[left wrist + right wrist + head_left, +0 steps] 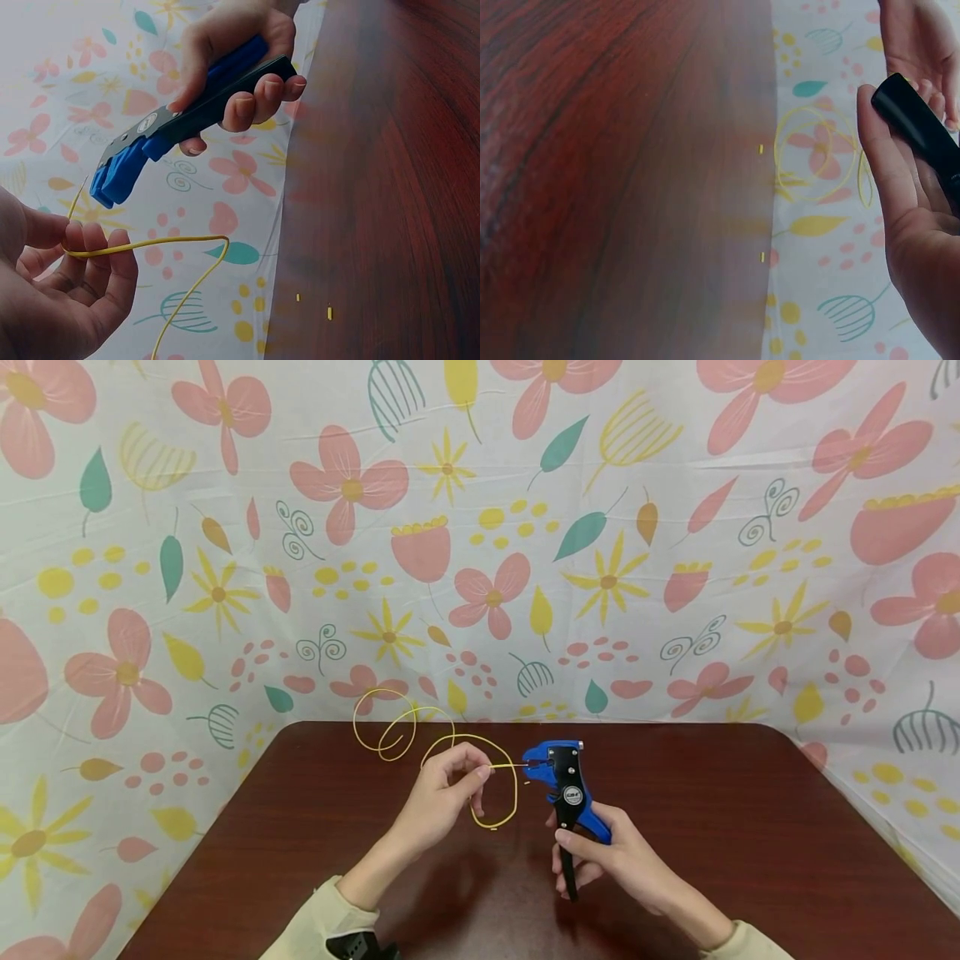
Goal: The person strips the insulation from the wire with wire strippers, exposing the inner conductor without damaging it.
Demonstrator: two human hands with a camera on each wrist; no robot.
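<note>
In the head view my left hand [446,789] pinches a yellow wire [504,766] between thumb and fingertips, close to one end. That end points right, toward the jaws of a blue and black wire stripper [570,785]; its tip looks thin and bare in the left wrist view, just beside the tool's blue head [120,176]. My right hand [618,856] grips the stripper by its handles, head upward. Behind my left fingers the rest of the wire runs off in loose loops [390,714]. The right wrist view shows the black handle end [915,120] lying across my right hand.
Two short yellow bits of insulation [329,312] [298,297] lie on the dark reddish-brown table [712,802]. A white cloth [480,677] printed with flowers and leaves hangs behind the table's far edge. A black band [352,943] sits on my left wrist.
</note>
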